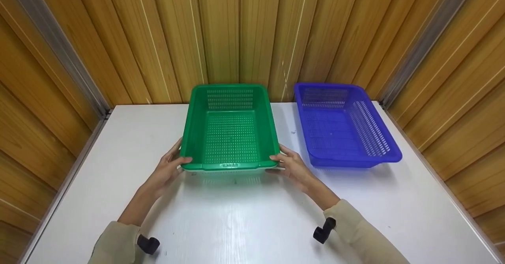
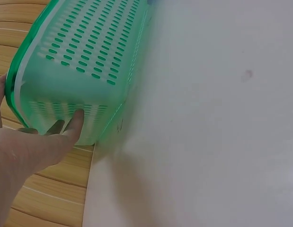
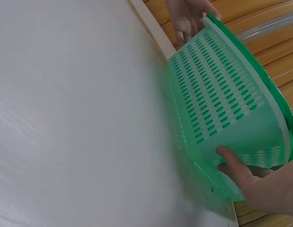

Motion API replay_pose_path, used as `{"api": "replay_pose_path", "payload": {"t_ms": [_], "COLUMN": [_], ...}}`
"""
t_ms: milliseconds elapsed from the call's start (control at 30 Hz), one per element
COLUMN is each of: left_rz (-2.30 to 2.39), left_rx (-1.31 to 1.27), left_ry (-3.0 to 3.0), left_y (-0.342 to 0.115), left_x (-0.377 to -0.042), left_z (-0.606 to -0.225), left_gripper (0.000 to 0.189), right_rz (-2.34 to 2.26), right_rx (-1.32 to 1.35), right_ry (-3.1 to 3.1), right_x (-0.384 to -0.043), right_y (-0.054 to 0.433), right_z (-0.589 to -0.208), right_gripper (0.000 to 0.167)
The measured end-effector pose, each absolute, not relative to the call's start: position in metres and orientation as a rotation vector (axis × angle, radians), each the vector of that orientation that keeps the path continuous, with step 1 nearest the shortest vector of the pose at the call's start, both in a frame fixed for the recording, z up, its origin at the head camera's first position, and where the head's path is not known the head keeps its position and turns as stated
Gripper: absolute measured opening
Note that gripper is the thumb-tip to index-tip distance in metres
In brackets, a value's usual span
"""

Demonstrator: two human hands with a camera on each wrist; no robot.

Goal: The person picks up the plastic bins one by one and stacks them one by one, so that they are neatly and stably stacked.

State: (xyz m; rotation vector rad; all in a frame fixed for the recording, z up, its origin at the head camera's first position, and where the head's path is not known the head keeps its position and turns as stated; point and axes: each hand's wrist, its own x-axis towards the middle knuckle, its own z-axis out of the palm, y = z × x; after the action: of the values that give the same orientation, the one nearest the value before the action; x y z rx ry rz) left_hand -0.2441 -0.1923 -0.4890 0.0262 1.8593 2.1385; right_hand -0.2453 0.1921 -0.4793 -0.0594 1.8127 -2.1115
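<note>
Hands clasp the green basket (image 1: pixel 230 137) at its near corners on the white table (image 1: pixel 244 216); left hand (image 1: pixel 167 171) and right hand (image 1: pixel 292 168) curl fingers round the rim (blue basket (image 1: pixel 343 126) just beside).

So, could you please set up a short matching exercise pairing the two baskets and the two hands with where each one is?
Things:
1. green basket
2. blue basket
3. left hand
4. right hand

Places:
A. on the green basket's near right corner
B. alone, toward the table's right side
C. between both hands
D. on the green basket's near left corner

Pairs: 1-C, 2-B, 3-D, 4-A
</note>
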Motion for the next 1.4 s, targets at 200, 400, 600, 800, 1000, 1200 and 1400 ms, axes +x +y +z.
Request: {"api": "replay_pose_path", "payload": {"t_ms": [200, 400, 600, 800, 1000, 1200, 1400], "left_rz": [2.03, 1.922, 1.732, 1.597, 1.616, 1.697, 1.786], "left_rx": [0.056, 0.102, 0.166, 0.329, 0.427, 0.548, 0.69], "left_ry": [1.986, 2.148, 2.483, 2.767, 2.789, 2.814, 2.694], "left_y": [-0.195, -0.197, -0.191, -0.18, -0.162, -0.133, -0.097], "left_x": [-0.247, -0.245, -0.239, -0.234, -0.227, -0.223, -0.219], "left_z": [-0.489, -0.48, -0.463, -0.452, -0.443, -0.431, -0.421], "left_gripper": [0.081, 0.084, 0.087, 0.075, 0.063, 0.058, 0.056], "right_rz": [-2.118, -2.037, -1.906, -1.821, -1.857, -1.965, -2.076], "right_rx": [-0.076, -0.145, -0.182, -0.192, -0.247, -0.262, -0.197], "right_ry": [1.784, 1.834, 1.949, 2.04, 2.091, 2.183, 2.211], "right_x": [-0.247, -0.246, -0.243, -0.241, -0.239, -0.234, -0.235], "right_y": [0.193, 0.199, 0.203, 0.213, 0.23, 0.257, 0.293], "right_z": [-0.478, -0.472, -0.459, -0.443, -0.427, -0.413, -0.406], "right_gripper": [0.086, 0.087, 0.084, 0.075, 0.064, 0.056, 0.059]}}
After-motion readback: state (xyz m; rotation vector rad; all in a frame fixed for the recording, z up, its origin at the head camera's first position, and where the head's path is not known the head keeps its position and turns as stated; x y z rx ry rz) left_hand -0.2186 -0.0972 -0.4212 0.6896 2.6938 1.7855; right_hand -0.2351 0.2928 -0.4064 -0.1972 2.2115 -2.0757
